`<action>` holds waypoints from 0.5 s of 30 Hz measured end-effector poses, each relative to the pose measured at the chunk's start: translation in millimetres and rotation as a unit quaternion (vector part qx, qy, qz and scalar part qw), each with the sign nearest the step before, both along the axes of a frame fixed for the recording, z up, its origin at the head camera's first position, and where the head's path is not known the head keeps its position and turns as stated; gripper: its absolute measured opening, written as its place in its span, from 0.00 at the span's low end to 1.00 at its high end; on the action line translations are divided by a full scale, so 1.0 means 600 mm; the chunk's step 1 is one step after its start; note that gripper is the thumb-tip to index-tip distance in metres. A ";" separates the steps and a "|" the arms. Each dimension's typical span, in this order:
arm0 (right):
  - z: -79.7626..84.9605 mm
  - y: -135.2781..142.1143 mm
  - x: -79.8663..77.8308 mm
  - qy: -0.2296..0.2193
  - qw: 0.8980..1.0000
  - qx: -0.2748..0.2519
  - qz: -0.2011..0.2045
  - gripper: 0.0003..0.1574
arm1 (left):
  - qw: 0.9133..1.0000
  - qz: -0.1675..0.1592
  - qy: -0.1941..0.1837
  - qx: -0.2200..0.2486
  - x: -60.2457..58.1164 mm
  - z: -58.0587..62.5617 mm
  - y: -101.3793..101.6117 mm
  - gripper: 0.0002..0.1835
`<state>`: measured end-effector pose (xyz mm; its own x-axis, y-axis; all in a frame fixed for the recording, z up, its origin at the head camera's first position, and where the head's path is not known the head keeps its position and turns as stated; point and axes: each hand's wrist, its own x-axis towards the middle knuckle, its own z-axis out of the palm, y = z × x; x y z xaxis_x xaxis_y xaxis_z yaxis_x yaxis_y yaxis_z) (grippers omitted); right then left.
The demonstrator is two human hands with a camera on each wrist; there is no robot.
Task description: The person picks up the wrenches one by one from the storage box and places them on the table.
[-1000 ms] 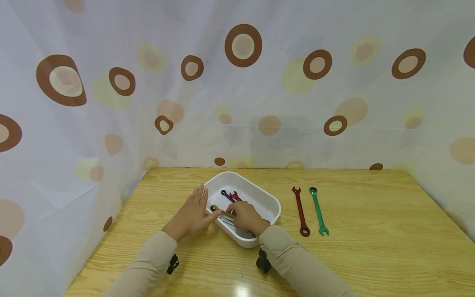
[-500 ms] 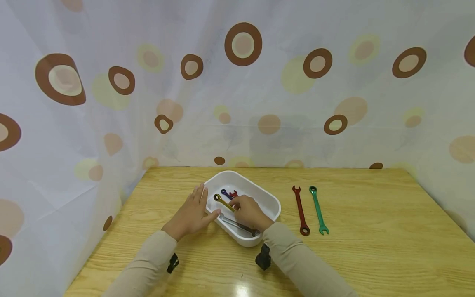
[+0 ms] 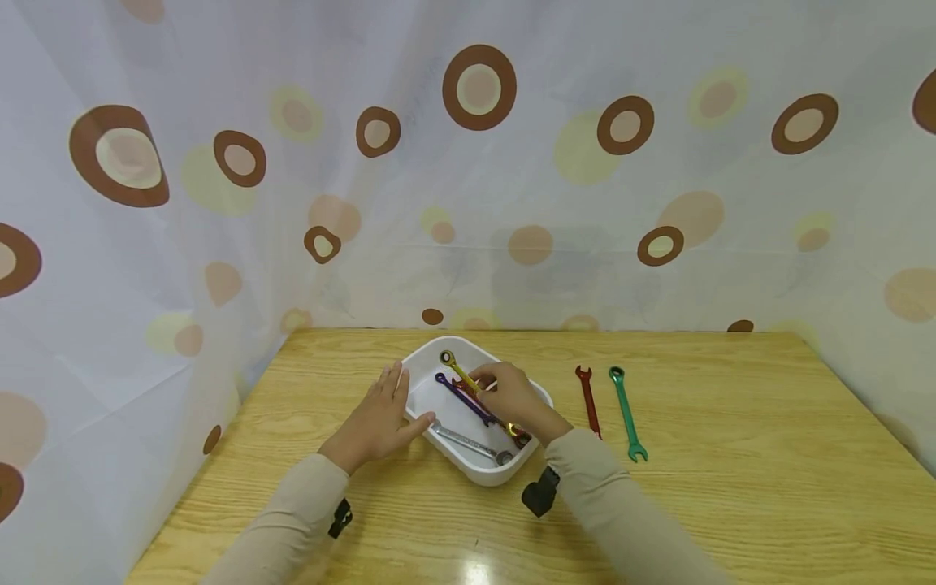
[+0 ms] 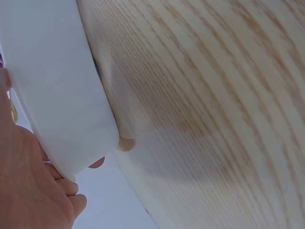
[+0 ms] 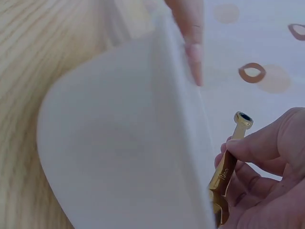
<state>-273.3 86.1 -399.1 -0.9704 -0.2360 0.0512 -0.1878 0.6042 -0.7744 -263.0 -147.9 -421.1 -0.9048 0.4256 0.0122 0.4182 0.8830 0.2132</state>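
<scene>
Over one tray (image 3: 452,416) of three wrenches (image 3: 466,442), right fingers (image 3: 486,372) pinch one gold wrench (image 3: 464,374), left fingers (image 3: 401,388) outstretched.

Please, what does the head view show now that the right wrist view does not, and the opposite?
Only the head view shows the green combination wrench and a red wrench on the table, and the purple wrench and silver wrench inside the white tray.

Only the right wrist view shows a readable "10mm" marking on the golden wrench.

Both show the tray, part of the table, the right hand pinching the golden wrench, some of the left hand, and the patterned backdrop.
</scene>
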 end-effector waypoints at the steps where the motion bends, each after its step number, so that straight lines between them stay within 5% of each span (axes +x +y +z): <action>1: 0.004 0.007 0.000 -0.005 1.000 -0.009 -0.003 0.19 | 1.000 0.001 0.001 0.001 0.001 0.000 0.000 0.50; 15: 0.028 0.188 0.019 -0.044 0.998 -0.045 -0.030 0.26 | 1.000 -0.001 0.005 0.012 0.006 0.003 -0.002 0.51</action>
<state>-261.9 199.1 -382.2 -0.9844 -0.1753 -0.0156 -0.0827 0.5394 -0.8380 -259.1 -148.8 -419.5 -0.9042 0.4260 0.0313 0.4212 0.8770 0.2312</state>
